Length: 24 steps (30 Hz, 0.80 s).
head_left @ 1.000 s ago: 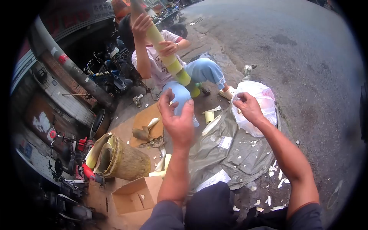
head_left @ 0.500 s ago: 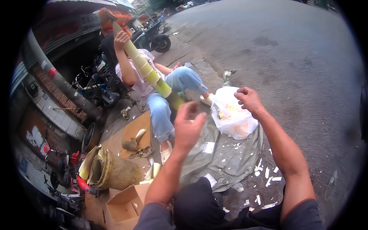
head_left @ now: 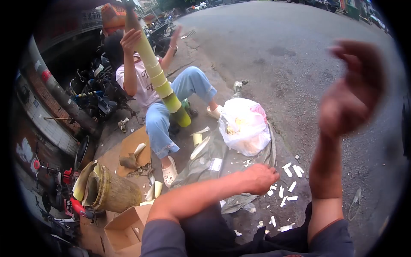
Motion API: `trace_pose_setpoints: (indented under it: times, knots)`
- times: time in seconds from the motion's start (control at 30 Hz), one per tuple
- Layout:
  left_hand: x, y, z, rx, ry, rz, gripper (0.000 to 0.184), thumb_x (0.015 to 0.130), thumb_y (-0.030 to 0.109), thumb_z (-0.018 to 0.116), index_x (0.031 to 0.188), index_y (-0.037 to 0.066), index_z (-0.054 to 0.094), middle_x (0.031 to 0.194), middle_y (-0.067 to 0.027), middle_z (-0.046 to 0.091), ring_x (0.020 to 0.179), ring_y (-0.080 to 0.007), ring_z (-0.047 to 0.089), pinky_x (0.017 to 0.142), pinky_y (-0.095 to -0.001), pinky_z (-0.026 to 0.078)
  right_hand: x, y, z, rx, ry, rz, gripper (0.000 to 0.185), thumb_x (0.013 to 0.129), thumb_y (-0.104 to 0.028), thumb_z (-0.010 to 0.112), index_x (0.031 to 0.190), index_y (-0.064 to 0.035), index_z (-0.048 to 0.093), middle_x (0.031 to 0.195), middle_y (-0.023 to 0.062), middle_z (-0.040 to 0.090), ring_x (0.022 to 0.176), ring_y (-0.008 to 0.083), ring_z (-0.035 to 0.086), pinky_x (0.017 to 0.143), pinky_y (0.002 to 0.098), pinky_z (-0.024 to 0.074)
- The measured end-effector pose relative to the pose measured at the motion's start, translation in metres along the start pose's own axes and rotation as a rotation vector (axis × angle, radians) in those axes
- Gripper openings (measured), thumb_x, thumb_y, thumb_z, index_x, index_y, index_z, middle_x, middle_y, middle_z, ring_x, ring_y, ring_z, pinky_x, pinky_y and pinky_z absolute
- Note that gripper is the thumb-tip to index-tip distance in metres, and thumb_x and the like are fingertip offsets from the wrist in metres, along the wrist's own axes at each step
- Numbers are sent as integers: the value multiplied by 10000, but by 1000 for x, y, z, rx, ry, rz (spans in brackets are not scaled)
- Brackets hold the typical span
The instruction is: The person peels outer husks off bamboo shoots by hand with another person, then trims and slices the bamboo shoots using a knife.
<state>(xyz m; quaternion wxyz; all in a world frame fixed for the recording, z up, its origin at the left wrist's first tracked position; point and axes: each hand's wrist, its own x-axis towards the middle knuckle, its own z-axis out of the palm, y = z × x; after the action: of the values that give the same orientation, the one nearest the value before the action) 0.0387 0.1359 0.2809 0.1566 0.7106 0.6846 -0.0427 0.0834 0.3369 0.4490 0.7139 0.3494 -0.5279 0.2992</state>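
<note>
My left hand [head_left: 260,178] is closed, its arm reaching across above my lap; its palm side is hidden, so I cannot see what it holds, if anything. Raised high on the right, my right hand [head_left: 353,92] is smeared by motion, with its fingers unclear and no object visible in it. Beyond my left hand, a white plastic bag [head_left: 253,136] with pale yellowish pieces in it sits on a grey-green cloth [head_left: 201,165]. Pale strips [head_left: 292,186] lie scattered on the ground just right of my left hand.
Opposite me sits a person [head_left: 137,83], one hand gripping a long, tapering, pale-green bamboo shoot [head_left: 158,78], the other hand raised. To my left stand a dirty yellow bucket [head_left: 122,188] holding husks and an open cardboard box [head_left: 124,229]. Motorbikes [head_left: 102,92] are parked behind.
My left hand has swung right and lower and closed. My right hand has risen to the right. The person opposite has raised their free hand; the view has shifted slightly.
</note>
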Motion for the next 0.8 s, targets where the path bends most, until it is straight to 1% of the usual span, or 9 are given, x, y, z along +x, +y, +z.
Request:
trace_pose_setpoints:
  times: [0.07,0.1,0.2,0.27,0.37,0.43,0.53,0.6,0.8]
  knots:
    - [0,6,9,-79,-84,24,286,828,122,642,1084,-7,638,1071,-199,665,1023,-372,667,853,-474,553,24,-33,-19,106,-181,-100,461,951,-347,723,1294,-55,623,1138,103,678,1017,199,660,868,355,557]
    - [3,8,13,-82,-67,57,266,828,119,641,1065,-3,647,1056,-197,672,1033,-372,668,856,-477,552,31,-50,-28,153,-286,-119,463,953,-347,716,1297,-54,621,1142,106,678,1021,202,661,869,359,557]
    - [4,13,13,-72,-32,94,357,842,201,687,1124,4,593,1044,-176,650,995,-375,660,864,-477,541,35,-80,-44,224,-465,-77,469,958,-350,695,1308,-49,614,1153,117,676,1033,214,661,874,372,554]
    - [0,16,8,-86,-15,106,385,843,215,699,1149,10,589,1051,-175,646,988,-376,659,861,-476,542,33,-86,-50,238,-493,-31,473,961,-351,682,1315,-46,609,1161,124,675,1042,221,661,877,380,552]
    - [2,12,11,-98,-18,87,445,852,246,716,1215,27,578,1076,-174,640,995,-379,658,864,-478,542,32,-90,-65,251,-485,35,480,966,-353,661,1326,-41,602,1172,134,674,1054,233,661,882,392,550]
    - [-3,20,-6,-86,-22,59,383,833,166,663,1181,16,608,1097,-181,653,1015,-373,668,829,-482,564,26,-93,-74,291,-483,68,485,970,-355,647,1333,-38,597,1179,141,672,1062,241,661,886,401,548]
    - [-4,16,1,-117,-11,93,414,851,213,677,1208,20,590,1107,-191,648,994,-385,673,828,-502,567,26,-93,-87,395,-427,86,492,975,-357,627,1343,-33,590,1190,152,671,1075,252,662,891,413,545]
    - [0,18,-1,-157,-83,121,420,863,233,678,1219,29,588,1116,-192,647,999,-390,675,837,-506,567,31,-98,-95,432,-386,109,497,978,-359,613,1350,-30,585,1198,159,670,1083,260,662,894,421,543]
    - [0,24,5,-225,-206,64,431,880,296,697,1224,60,588,1115,-175,653,1060,-384,652,881,-499,547,67,-92,-122,620,-187,84,514,988,-363,572,1371,-21,571,1220,180,667,1107,282,662,904,446,538]
